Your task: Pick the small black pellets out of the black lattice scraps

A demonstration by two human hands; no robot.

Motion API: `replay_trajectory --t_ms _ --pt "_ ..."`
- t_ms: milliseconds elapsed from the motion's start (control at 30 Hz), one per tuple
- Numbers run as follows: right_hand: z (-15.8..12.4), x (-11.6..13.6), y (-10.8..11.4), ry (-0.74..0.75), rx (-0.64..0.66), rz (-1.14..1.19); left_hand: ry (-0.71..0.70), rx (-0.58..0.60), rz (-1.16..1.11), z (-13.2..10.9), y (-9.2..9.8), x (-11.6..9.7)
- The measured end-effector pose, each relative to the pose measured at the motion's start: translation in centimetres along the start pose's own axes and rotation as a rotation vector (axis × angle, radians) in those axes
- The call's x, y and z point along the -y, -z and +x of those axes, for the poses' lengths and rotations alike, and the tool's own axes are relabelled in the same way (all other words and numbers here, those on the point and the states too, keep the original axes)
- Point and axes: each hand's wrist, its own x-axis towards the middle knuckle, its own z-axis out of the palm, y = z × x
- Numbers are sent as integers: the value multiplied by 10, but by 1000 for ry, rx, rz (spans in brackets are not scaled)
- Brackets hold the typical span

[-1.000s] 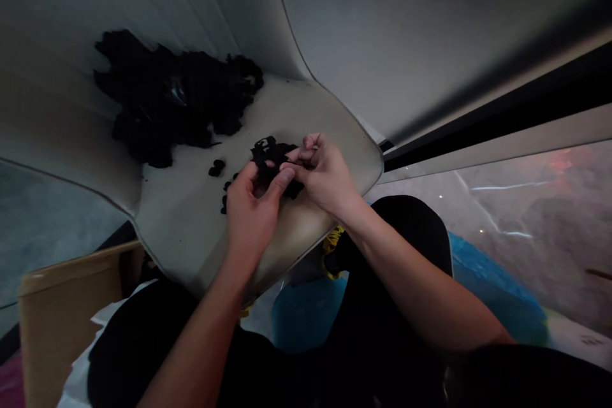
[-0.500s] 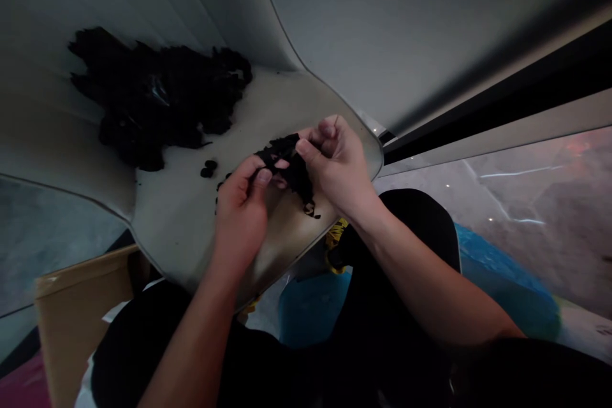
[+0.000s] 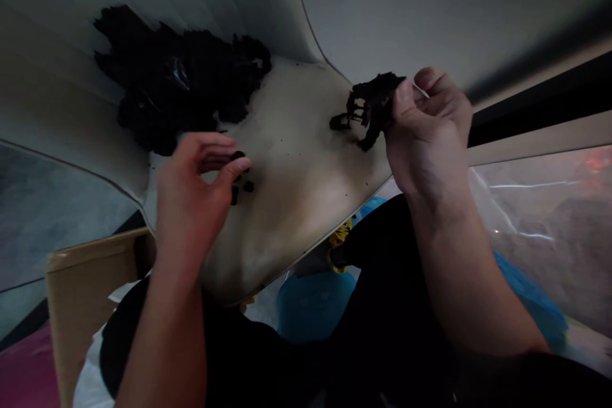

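Mostly black scraps (image 3: 182,76) in curved tray (image 3: 296,204)

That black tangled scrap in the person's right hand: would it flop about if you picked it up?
Probably floppy: the black scrap sags in loose strands from the right hand, pinched at one edge. It is likely light, since one pinch carries it. Its open, tangled strands might snag, though it is too dark to identify the material.
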Motion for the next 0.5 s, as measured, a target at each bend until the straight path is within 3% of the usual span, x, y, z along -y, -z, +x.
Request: replay_trajectory --t_ms 67,200,300,400,500 --pt "-2 -5 -5 21 9 7 37 -25 157 2 8 -1" --pt "-5 -17 -11 -65 66 -40 114 47 473 1 11 -2" --pt "-8 -24 -15 -134 140 -58 150 89 571 0 12 0" --pt "-12 -29 -21 -180 187 -40 67 69 603 0 13 1" --pt "-17 -31 -28 -216 187 -7 -109 40 545 -3 3 -1"
